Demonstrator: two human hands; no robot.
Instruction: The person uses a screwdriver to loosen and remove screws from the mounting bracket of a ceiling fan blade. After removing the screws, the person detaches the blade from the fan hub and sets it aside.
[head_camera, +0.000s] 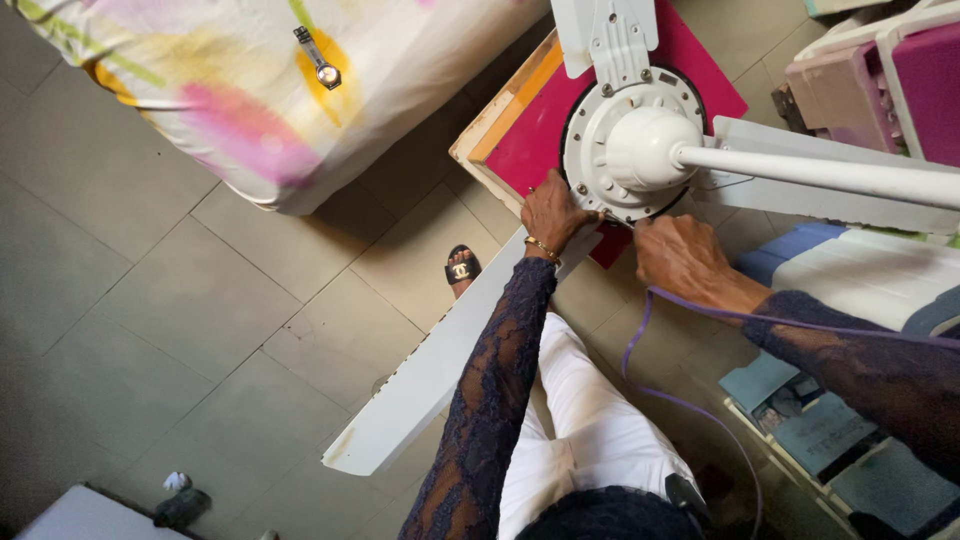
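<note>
Hands sit on a white ceiling fan (640, 150) laid on a low wooden table with a magenta top (530, 140). Left hand (553, 212) presses on the lower-left rim of the round motor housing, fingers curled over the edge; looks like fingertips pinch sth small there, but can't tell what, too tiny in this view. Gold bracelet (541, 246) on that wrist. Right hand (680, 255) is just beside it at the bottom of the housing, fingers bent in toward the rim, knuckles up; whether it grips anything can't tell. Both arms in dark lace sleeves.

Fan: dome hub in the middle w/ white rod (820, 172) running out to the right edge. One blade (430, 375) stretches from under the left wrist down-left over the tiled floor (150, 280); another blade goes up top, a third off to the right behind the rod.

Purple cord (640, 340) loops from near the right wrist down past white trousers (590, 430). Sandalled foot (460, 270) on the floor just left of the blade. Mattress w/ patterned sheet (250, 90) top left, wristwatch (320, 60) lying on it. Pink & white plastic boxes (880, 80) top right.
</note>
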